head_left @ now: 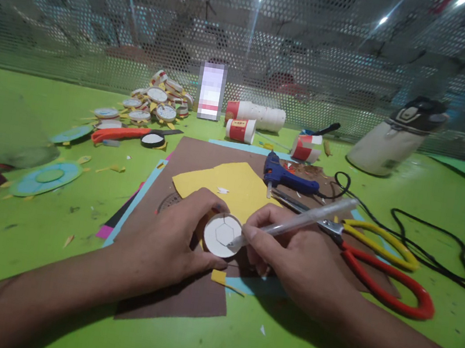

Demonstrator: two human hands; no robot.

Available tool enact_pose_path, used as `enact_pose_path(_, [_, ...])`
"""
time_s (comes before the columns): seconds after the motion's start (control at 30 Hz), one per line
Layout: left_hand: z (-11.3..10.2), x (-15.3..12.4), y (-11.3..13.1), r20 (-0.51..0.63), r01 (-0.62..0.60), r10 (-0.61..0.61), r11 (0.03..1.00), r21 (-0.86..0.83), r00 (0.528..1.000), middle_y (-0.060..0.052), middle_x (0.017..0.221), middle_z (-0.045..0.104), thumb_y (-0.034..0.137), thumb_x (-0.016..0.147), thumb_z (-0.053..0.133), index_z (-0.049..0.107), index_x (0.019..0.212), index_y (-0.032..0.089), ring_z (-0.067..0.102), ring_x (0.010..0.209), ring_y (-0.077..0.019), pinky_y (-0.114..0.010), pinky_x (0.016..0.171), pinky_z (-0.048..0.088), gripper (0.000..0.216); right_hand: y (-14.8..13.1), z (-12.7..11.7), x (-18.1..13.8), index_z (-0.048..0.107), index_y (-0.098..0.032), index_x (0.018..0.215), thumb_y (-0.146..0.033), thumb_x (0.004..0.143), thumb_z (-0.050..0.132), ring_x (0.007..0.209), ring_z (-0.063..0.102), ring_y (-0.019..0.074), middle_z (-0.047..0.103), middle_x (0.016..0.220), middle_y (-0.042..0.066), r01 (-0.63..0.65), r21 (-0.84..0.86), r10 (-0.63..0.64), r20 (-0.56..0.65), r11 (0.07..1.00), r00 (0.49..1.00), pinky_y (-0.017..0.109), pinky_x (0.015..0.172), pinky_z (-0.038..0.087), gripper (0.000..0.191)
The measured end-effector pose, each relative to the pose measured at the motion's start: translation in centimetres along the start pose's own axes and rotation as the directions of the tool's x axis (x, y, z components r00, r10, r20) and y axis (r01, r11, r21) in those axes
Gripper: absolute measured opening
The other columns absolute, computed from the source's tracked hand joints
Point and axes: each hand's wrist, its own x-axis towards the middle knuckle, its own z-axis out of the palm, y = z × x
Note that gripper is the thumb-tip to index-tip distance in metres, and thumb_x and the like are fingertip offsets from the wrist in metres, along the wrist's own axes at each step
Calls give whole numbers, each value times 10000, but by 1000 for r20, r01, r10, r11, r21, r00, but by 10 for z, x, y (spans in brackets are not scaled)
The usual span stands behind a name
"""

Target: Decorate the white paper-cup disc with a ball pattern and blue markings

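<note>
My left hand grips a small round white disc by its rim, thumb at the near edge and fingers at the far edge. Dark lines on its face form a hexagon, with a line running out toward the rim. In my right hand is a pen with a clear barrel, its tip touching the disc inside the right part of the drawing. Beneath both hands lie brown sheets and a yellow sheet. Scissors with one red and one yellow handle rest beside my right hand.
A blue glue gun with a black cord lies beyond the scissors. Paper cups, a phone and a pile of small discs are at the back. An orange cutter lies left, a bottle stands right.
</note>
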Motion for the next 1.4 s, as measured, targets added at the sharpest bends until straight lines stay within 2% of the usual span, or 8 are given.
enact_pose_path(0.23, [0, 0, 0, 1, -7, 7, 1000, -4, 1000, 33, 966, 618, 255, 698, 799, 517, 1056, 267, 588, 827, -203, -323, 686, 455, 456, -4, 0, 0, 539, -164, 669, -55, 881, 575, 410, 504, 29, 539, 431, -103, -43, 12, 43, -7, 999, 999, 105, 416, 387, 242])
enact_pose_path(0.47, [0, -1, -1, -2, -7, 7, 1000, 1, 1000, 17, 1007, 617, 347, 718, 803, 521, 1083, 264, 587, 848, -215, -344, 702, 463, 468, -7, 2, 0, 535, -164, 634, -9, 851, 588, 397, 531, 24, 532, 408, -115, -79, 58, 80, -17, 995, 997, 96, 409, 390, 272])
enact_pose_path(0.63, [0, -1, 0, 7, -11, 11, 1000, -11, 1000, 9, 1022, 615, 332, 717, 803, 522, 1079, 265, 584, 876, -225, -353, 721, 461, 464, -4, 1, -1, 551, -167, 653, 16, 817, 585, 413, 550, 34, 563, 435, -105, -54, 66, 53, 13, 996, 998, 106, 410, 395, 249])
enact_pose_path(0.93, [0, -3, -1, 8, -29, 29, 1000, 9, 1000, 13, 1030, 611, 311, 733, 788, 518, 1097, 266, 581, 863, -214, -340, 706, 456, 455, 1, 0, -1, 554, -174, 689, -119, 880, 597, 436, 537, 52, 573, 465, -79, 27, -23, -27, -9, 999, 1000, 133, 438, 412, 203])
enact_pose_path(1.2, [0, -1, -1, 10, -27, 27, 1000, -3, 1000, 16, 1035, 607, 279, 734, 775, 518, 1091, 265, 581, 894, -218, -351, 731, 459, 441, 2, 0, 0, 552, -173, 690, -106, 895, 581, 437, 557, 46, 575, 464, -84, 15, -18, -15, 0, 1000, 1000, 123, 439, 419, 218])
enact_pose_path(1.4, [-1, -3, -1, 14, -16, 16, 1000, -3, 1000, 2, 1039, 611, 321, 740, 775, 519, 1082, 261, 580, 885, -225, -358, 720, 460, 431, -2, 0, -1, 547, -178, 662, -69, 867, 591, 435, 586, 47, 565, 451, -98, -11, 27, 11, 3, 1000, 1000, 119, 429, 429, 236])
